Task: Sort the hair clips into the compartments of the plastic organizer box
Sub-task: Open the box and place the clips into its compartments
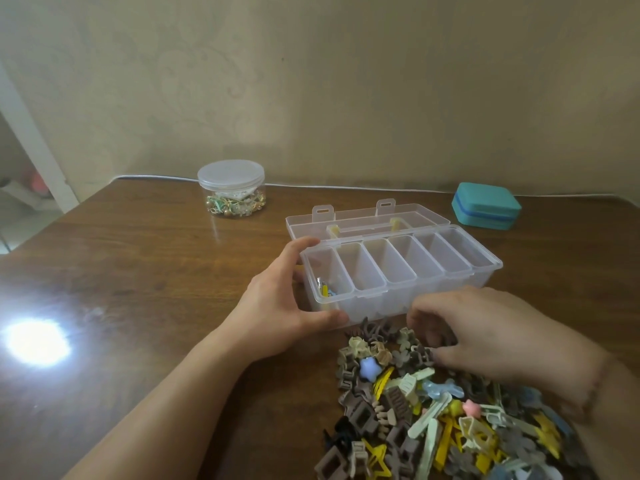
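**Hands at the organizer box, clips heaped in front**

Clips come first: a mixed heap of small plastic hair clips [446,410] in brown, beige, yellow, pale blue and pink lies on the brown wooden table [138,289] at the near right. The right hand [498,336] is over the far edge of this heap, fingers curled down among the brown clips; motion blur hides whether it grips one. Just beyond the heap stands the clear plastic organizer box [401,268], six long compartments in a row, its lid [367,220] folded back flat behind it. The left hand [277,306] holds the box's left end, thumb against the near corner, fingers wrapped over the far corner. A few small clips [325,289], one yellow, lie in the leftmost compartment. Farther off, a round clear plastic jar [231,188] with a lid holds gold and green trinkets; a teal zipped case [486,206] sits at the far right by the beige wall [346,81].
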The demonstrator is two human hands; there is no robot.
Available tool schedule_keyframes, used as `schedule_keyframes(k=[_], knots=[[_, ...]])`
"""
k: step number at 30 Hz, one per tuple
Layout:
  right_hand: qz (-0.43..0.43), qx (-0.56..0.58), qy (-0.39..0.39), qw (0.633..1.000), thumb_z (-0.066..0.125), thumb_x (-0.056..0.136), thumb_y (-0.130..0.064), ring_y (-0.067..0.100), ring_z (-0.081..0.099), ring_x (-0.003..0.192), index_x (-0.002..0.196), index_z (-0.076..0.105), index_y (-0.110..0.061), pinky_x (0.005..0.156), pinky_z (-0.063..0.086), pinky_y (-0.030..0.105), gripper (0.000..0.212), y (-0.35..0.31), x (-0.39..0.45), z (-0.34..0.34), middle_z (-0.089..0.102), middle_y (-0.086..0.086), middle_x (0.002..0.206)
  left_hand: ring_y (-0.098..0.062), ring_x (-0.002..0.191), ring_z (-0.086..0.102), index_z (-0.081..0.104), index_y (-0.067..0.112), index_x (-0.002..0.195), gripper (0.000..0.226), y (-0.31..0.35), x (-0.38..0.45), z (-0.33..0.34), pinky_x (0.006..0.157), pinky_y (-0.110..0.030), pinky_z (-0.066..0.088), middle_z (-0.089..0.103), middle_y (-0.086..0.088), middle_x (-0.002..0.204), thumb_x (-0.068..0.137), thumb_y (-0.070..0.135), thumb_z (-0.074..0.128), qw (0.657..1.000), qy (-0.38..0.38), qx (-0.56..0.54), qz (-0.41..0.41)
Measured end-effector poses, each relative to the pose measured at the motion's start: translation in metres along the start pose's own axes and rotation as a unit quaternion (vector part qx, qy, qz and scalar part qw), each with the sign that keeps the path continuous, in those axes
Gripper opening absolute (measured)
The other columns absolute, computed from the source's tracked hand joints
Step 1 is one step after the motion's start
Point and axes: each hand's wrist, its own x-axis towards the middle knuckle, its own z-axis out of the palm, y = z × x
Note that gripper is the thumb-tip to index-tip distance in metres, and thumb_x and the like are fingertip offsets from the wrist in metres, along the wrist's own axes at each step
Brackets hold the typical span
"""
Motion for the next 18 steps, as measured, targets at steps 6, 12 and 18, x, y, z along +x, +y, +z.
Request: schedule_keyframes(k=[6,12,18], knots=[[-0.004,0.059,0.028,0.998,0.067,0.08,-0.026,-0.006,0.059,0.077,0.088,0.048,-0.051,0.063,0.052,0.024,0.033,0.01,-0.001,-0.005,0.063,-0.029,0.083,0.011,0.109,0.052,0.026,0.056,0.137,0.1,0.0,-0.001,-0.008,0.088,-0.015,0.044,0.053,0.024,0.126,0.053,0.07,0.079,0.999,-0.013,0.027,0.014],[-0.045,0.239,0.015,0.97,0.076,0.08,-0.018,0.003,0.059,0.061,0.09,0.058,-0.044,0.056,0.048,0.017,0.033,0.016,-0.007,-0.02,0.069,-0.011,0.085,-0.002,0.112,0.044,0.023,0.056,0.139,0.104,0.001,-0.003,-0.023,0.097,-0.027,0.043,0.039,0.027,0.122,0.049,0.082,0.07,0.992,-0.024,0.124,0.019],[-0.091,0.444,0.048,0.89,0.08,0.074,-0.01,0.013,0.06,0.059,0.079,0.064,-0.027,0.055,0.05,0.024,0.024,-0.025,0.015,-0.044,0.07,0.003,0.08,-0.003,0.11,0.046,0.036,0.048,0.139,0.099,0.001,-0.005,-0.04,0.094,-0.032,0.046,0.047,0.025,0.123,0.052,0.091,0.055,0.986,0.007,0.164,0.022]])
